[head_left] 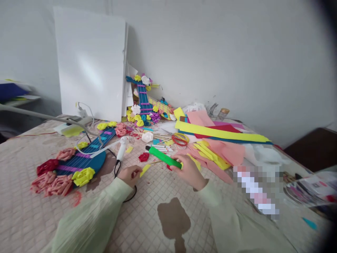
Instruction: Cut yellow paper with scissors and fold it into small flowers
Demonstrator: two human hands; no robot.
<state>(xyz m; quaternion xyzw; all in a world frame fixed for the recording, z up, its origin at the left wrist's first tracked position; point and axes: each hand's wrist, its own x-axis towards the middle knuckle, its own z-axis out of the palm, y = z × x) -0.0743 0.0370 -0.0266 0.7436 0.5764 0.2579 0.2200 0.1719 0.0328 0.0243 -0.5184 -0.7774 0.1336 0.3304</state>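
My left hand [131, 175] is closed near the middle of the table, its fingertips pinched on a small yellow paper strip [145, 170]. To its right, my right hand [188, 169] grips the rear end of a bright green tool [164, 157], perhaps a marker or cutter, whose dark tip points up and left. Just behind my left hand lies a white glue gun [121, 150] with a black cord. A red paper flower [144, 157] rests between the glue gun and the green tool's tip.
Left stands a flower-edged blue guitar shape [92, 160]; another guitar [143, 98] leans at the wall beside a white board [91, 63]. Scissors [180, 139], a white flower [147, 137] and yellow strips [221, 131] lie behind my hands. Pink paper [226, 151] spreads right.
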